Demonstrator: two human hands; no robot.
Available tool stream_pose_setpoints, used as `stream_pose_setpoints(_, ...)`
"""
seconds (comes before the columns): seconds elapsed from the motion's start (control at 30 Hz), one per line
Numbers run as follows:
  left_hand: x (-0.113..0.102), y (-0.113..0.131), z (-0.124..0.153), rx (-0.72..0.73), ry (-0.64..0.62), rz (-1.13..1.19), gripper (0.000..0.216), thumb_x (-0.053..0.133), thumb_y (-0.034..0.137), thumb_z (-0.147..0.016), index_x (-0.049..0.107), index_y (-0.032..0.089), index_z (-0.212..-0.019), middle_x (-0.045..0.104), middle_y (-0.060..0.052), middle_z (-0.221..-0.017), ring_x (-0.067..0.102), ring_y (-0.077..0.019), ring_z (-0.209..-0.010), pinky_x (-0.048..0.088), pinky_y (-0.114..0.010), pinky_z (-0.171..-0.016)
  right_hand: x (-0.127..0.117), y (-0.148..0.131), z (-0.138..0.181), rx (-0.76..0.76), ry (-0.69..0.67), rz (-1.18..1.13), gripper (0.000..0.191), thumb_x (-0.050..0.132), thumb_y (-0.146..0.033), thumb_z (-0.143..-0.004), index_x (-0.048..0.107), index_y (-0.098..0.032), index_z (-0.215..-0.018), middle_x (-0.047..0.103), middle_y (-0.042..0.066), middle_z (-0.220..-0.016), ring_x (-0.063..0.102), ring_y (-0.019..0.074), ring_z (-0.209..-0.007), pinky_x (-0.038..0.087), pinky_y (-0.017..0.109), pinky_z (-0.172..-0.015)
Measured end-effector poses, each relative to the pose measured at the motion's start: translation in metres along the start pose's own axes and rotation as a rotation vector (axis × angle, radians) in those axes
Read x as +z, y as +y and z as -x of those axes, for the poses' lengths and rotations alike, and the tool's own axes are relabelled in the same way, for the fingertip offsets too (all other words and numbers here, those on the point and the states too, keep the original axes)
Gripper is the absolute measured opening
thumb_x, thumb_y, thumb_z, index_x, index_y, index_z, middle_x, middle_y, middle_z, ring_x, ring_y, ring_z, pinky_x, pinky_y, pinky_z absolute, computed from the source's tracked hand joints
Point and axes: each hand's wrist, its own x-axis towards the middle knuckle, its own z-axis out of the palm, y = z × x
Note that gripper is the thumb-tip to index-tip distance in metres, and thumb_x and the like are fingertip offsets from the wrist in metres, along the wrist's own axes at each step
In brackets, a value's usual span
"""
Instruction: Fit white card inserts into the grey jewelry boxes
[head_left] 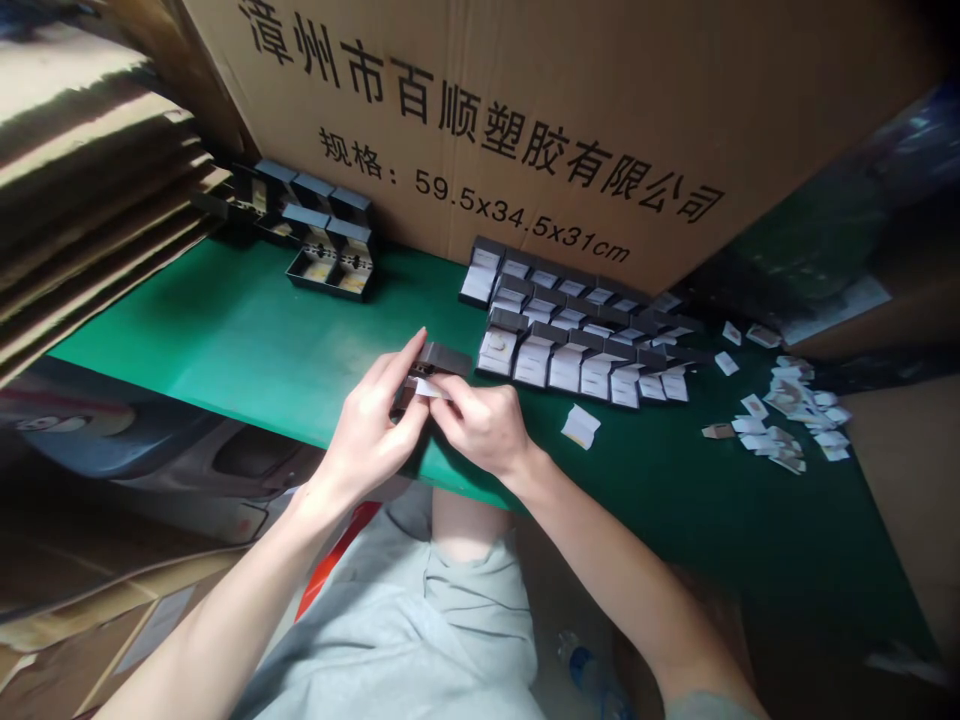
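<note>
Holding a small dark box (437, 362) at the near edge of the green counter (247, 340), left hand (373, 425) gripping its side, right hand (480, 420) pinching a white card (429, 388) flat under it, between both.

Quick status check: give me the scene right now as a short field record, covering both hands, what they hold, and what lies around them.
left hand: grips small dark plastic box from the left side
right hand: pinches small white card at the box
surface: green table top
right of hands: rows of open dark boxes with white inserts
far right: loose pile of white cards
back left: cluster of dark boxes
behind: large brown cardboard carton
</note>
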Motion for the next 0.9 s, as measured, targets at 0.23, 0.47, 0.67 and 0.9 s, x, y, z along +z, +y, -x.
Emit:
stream_pose_setpoints(0.23, 0.0005, 0.0008, -0.0002, -0.044, 0.023, 0.018, 0.058, 0.053, 0.031, -0.1, 0.055, 0.02, -0.156, 0.071, -0.011, -0.134, 0.069, -0.0277, -0.12, 0.058, -0.038, -0.102, 0.0002, 0.0004, 0.0003, -0.006, -0.079, 0.014, 0.029, 0.052, -0.031, -0.108, 0.078, -0.017, -0.114, 0.082, 0.001, -0.079, 0.071, 0.0104, -0.059, 0.038, 0.026, -0.054)
stream_pose_setpoints(0.47, 0.0016, 0.0012, 0.0007, -0.103, 0.044, 0.081, 0.055, 0.053, 0.026, -0.095, 0.061, 0.021, -0.15, 0.068, -0.009, -0.146, 0.067, -0.0293, -0.131, 0.055, -0.043, -0.112, 0.002, 0.0007, 0.0009, -0.028, -0.124, 0.041, 0.03, 0.056, -0.033, -0.107, 0.078, -0.016, -0.119, 0.082, 0.003, -0.077, 0.071, 0.012, -0.059, 0.038, 0.026, -0.054)
stream_pose_setpoints(0.67, 0.0032, -0.0015, 0.0026, -0.116, 0.052, 0.115, 0.057, 0.053, 0.019, -0.091, 0.064, 0.023, -0.147, 0.07, -0.008, -0.144, 0.069, -0.0287, -0.129, 0.056, -0.044, -0.112, 0.005, 0.0013, 0.0023, -0.077, -0.042, 0.069, 0.032, 0.055, -0.035, -0.107, 0.08, -0.016, -0.111, 0.079, 0.002, -0.069, 0.068, 0.0121, -0.053, 0.036, 0.028, -0.051)
stream_pose_setpoints(0.9, 0.0026, 0.0039, 0.0001, -0.269, 0.122, 0.304, 0.055, 0.062, 0.025, -0.089, 0.067, 0.019, -0.143, 0.073, -0.011, -0.137, 0.072, -0.0285, -0.123, 0.059, -0.041, -0.107, -0.0042, -0.005, -0.0024, -0.149, 0.01, -0.041, 0.025, 0.053, -0.028, -0.109, 0.077, -0.019, -0.113, 0.081, -0.001, -0.075, 0.069, 0.0079, -0.058, 0.042, 0.023, -0.056)
